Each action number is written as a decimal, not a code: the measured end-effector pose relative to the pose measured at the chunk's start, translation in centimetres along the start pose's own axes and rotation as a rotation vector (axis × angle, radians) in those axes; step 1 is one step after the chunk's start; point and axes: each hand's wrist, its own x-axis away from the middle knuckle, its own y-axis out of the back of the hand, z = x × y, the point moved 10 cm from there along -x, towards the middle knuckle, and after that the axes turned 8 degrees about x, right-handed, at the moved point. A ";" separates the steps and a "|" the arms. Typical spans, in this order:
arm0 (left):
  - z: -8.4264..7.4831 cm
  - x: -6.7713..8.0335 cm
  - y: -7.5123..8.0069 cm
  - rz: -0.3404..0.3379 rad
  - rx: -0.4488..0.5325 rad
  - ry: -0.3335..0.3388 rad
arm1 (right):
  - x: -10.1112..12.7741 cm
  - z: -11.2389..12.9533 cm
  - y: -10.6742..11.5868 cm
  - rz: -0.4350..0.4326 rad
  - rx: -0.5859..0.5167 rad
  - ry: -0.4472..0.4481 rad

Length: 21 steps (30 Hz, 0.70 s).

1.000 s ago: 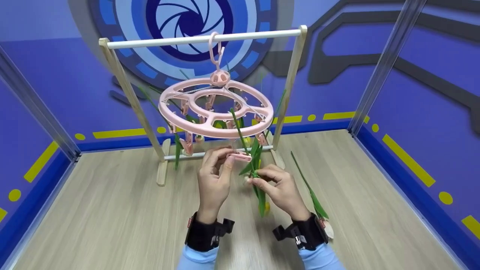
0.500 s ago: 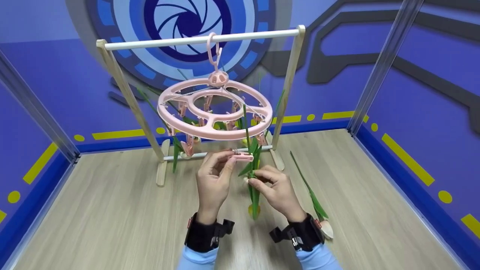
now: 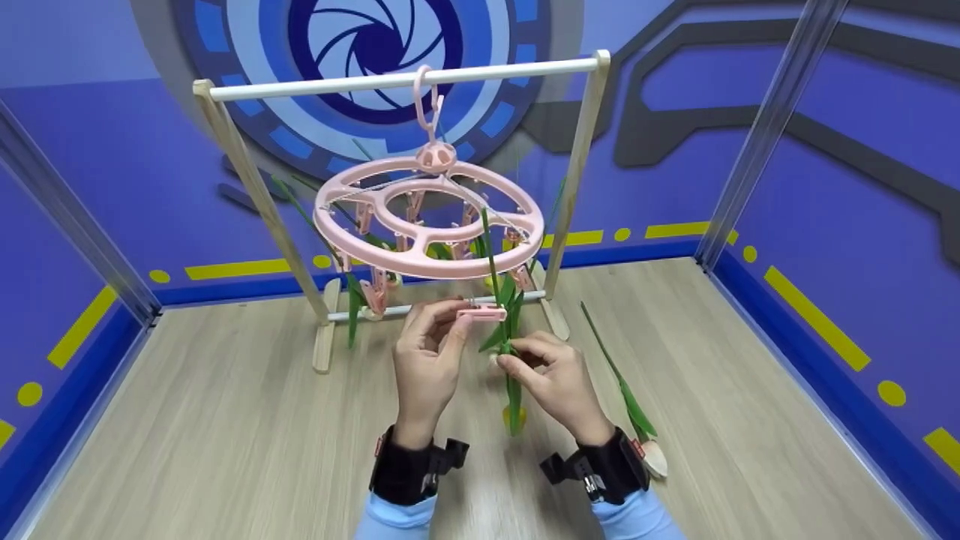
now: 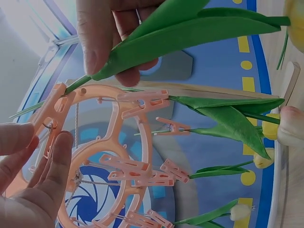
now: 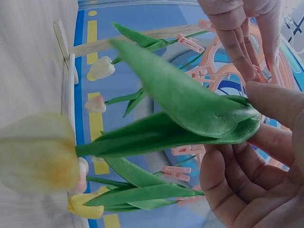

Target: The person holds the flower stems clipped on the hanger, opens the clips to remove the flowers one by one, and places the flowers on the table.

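Pinching clip: left hand (image 3: 429, 367) fingers squeezed the pink clip (image 3: 481, 313).
Tulip (image 3: 510, 360): stem pinched between right hand (image 3: 553, 382) fingers, just below clip.

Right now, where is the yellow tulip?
In the head view the yellow tulip hangs upside down at centre, gripped by the right hand, beside the left hand.

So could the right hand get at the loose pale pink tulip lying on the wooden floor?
Probably yes: the pale pink tulip lies just beside the right hand with nothing between, but that hand is pinching the yellow tulip's stem.
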 end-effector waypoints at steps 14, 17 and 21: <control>1.7 -0.1 0.4 -0.012 0.024 0.186 | 0.0 0.5 0.3 -0.035 0.013 0.076; 1.8 -0.1 0.4 -0.015 0.043 0.212 | 0.0 0.7 0.3 -0.037 0.011 0.096; 2.2 0.0 0.3 -0.013 0.084 0.262 | 0.0 0.9 0.3 -0.037 0.007 0.120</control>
